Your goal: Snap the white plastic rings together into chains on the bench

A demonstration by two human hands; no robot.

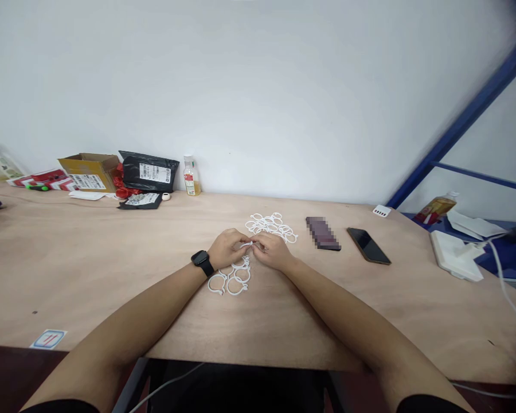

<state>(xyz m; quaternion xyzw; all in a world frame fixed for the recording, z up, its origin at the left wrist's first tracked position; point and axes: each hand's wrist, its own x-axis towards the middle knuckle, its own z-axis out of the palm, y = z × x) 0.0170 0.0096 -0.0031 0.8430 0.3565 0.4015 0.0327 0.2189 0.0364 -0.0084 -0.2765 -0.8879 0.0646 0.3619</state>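
My left hand (227,246) and my right hand (272,250) meet at the middle of the wooden table (112,275), fingers curled and pinched together on a small white plastic ring (248,245) between them. A black watch sits on my left wrist. Just behind my hands lies a loose pile of white rings (272,225). Below my hands a chain of joined white rings (232,278) rests on the table, and it appears to run up to the ring I pinch.
A black phone (368,245) and a dark blurred-out slab (323,233) lie to the right. At the back left stand a cardboard box (89,171), a black parcel bag (149,172) and a small bottle (191,176). A blue metal frame (464,120) rises on the right.
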